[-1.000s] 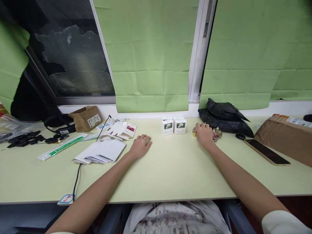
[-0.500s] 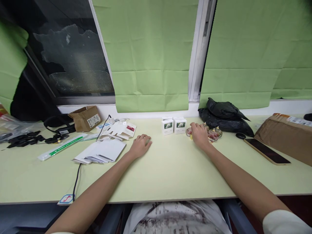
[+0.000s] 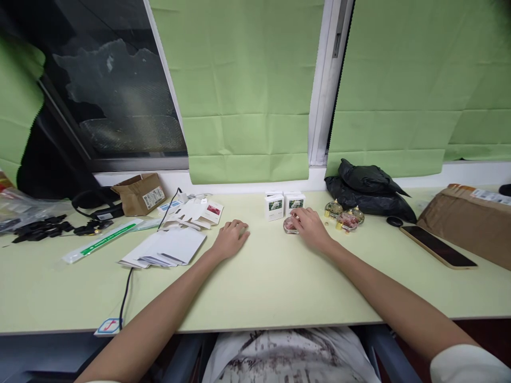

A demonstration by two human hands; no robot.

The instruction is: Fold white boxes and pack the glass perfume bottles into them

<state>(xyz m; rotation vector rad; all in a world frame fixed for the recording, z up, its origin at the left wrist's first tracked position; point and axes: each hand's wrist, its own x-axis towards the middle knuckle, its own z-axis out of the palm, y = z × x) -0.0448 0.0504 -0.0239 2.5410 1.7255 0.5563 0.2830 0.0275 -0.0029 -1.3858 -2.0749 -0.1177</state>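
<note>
My right hand (image 3: 313,229) grips a small round glass bottle (image 3: 289,226) with pink contents, just in front of the white boxes; its far side is partly under my fingers. Several similar glass bottles with gold necks (image 3: 349,219) lie together to the right of this hand. My left hand (image 3: 230,239) rests palm down on the table, fingers loosely apart and holding nothing. Between the hands, towards the back, stand small white boxes (image 3: 274,208) with a green and white flower picture.
Flattened white cartons (image 3: 175,246) and a green-striped plastic sleeve (image 3: 104,242) lie on the left, near a brown box (image 3: 139,196). Black plastic bags (image 3: 369,194), a phone (image 3: 438,247) and a brown parcel (image 3: 469,226) are on the right. A black cable (image 3: 126,295) crosses the table edge.
My right hand has moved left from the cluster of bottles, bringing one glass bottle along to in front of the white boxes. The left hand has stayed in place.
</note>
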